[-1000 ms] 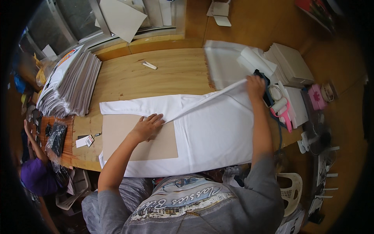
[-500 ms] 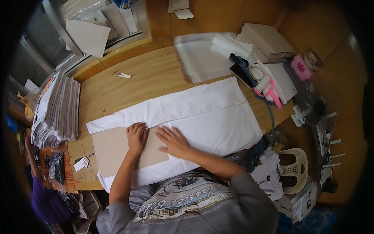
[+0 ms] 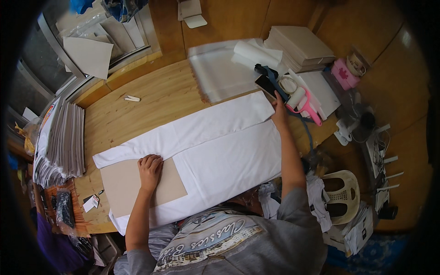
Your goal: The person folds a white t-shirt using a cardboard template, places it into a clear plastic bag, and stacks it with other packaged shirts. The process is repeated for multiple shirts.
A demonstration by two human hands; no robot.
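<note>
A white garment (image 3: pixel 220 149) lies spread across the table, with its upper side folded inward in a long strip. On its left part rests a beige cardboard sheet (image 3: pixel 121 185). My left hand (image 3: pixel 150 170) lies on the cardboard beside the folded strip, fingers bent slightly and holding nothing. Reaching out to the far right end of the cloth, my right hand (image 3: pixel 278 112) has hold of the garment's edge near its corner. The grip is partly hidden by the hand itself.
A tall stack of folded white garments (image 3: pixel 62 142) stands at the left. Clear plastic sheets (image 3: pixel 215 73), a phone (image 3: pixel 266 85), a pink-handled lint roller (image 3: pixel 309 110) and a cardboard stack (image 3: pixel 302 46) lie at the far right. A plastic chair (image 3: pixel 350 197) is at right; a person in purple (image 3: pixel 55 243) is at lower left.
My right hand has moved from the cardboard's right edge to the garment's far right end and taken hold there. The cloth's right end has been drawn inward. My left hand stays on the cardboard.
</note>
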